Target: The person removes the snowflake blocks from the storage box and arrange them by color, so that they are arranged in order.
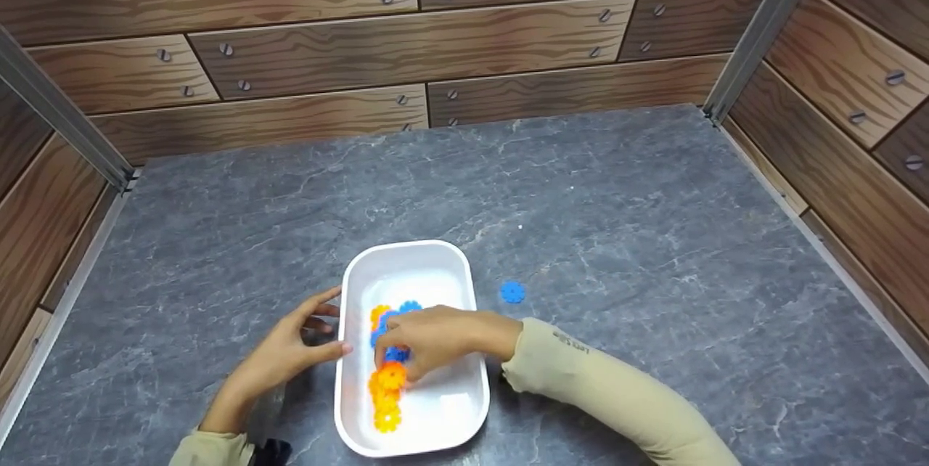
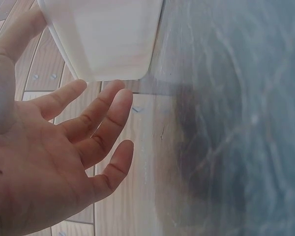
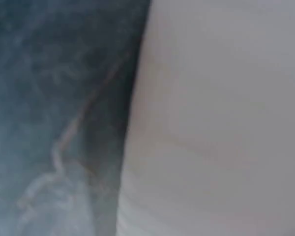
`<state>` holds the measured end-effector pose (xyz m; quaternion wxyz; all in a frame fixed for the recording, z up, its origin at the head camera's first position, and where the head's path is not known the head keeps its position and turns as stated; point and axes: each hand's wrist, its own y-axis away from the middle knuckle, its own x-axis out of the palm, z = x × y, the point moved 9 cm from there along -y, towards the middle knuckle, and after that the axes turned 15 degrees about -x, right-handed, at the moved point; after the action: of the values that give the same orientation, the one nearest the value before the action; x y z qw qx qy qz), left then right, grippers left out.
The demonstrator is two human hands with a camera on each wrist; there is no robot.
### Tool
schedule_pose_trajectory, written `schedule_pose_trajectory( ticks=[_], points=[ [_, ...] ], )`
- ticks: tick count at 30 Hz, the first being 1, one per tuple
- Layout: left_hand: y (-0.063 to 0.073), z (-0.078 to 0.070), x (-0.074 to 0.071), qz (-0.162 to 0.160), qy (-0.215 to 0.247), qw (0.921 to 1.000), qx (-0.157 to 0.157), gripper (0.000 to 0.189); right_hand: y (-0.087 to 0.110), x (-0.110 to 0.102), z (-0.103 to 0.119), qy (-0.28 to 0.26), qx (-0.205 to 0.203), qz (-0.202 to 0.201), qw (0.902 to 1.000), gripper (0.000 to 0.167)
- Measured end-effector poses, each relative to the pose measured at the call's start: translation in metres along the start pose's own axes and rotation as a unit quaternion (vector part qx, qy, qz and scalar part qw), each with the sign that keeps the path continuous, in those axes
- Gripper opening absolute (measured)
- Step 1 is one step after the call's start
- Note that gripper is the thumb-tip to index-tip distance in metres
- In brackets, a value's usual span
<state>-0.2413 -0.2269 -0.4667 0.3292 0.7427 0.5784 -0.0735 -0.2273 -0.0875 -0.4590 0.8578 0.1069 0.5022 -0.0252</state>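
A white rectangular tray stands on the tabletop in the head view, with orange, yellow and blue flower-shaped plastic discs inside. My left hand is at its left side, thumb at the rim and fingers spread loosely. In the left wrist view the left hand has a bare palm below the tray's wall. My right hand reaches into the tray with bent fingers among blue discs and an orange disc; whether it pinches one is hidden. The tray's outer wall fills much of the right wrist view.
One blue disc lies on the grey marbled tabletop, right of the tray. Wood-patterned panels enclose the back and sides, with metal corner posts.
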Motion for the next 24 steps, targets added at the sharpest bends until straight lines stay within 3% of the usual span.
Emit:
schedule_pose_trajectory(
  ticks=[9,24],
  points=[
    [0.004,-0.001,0.000,0.009,0.003,0.9999,0.009,0.081,0.017,-0.027,0.000,-0.014,0.004,-0.042,0.9990,0.035],
    [0.002,0.000,0.000,0.000,0.007,1.0000,-0.001,0.080,0.064,-0.061,-0.009,-0.020,0.012,-0.103,0.9944,0.034]
  ],
)
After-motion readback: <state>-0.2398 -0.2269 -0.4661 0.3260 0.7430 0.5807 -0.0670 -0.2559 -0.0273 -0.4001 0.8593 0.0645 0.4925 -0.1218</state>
